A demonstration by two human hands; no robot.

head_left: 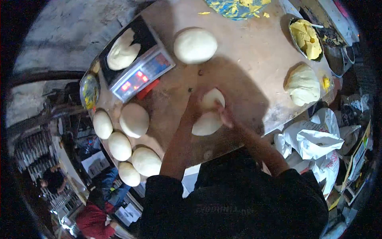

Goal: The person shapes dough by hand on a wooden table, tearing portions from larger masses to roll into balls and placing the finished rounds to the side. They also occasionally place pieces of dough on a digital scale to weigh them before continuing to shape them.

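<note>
A brown wooden tabletop (246, 59) carries a digital scale (137, 65), 6 smooth round dough balls (134, 119), a rough dough lump (303, 84), a metal bowl of yellow butter (305, 39) and a flattened dough piece (209, 113).

The blue and yellow plate (238, 7) at the top of the frame is cut off by the edge. The numbers on the scale (140, 75) are too blurry to read. The hands (211, 109) hide part of the dough (209, 119).
</note>
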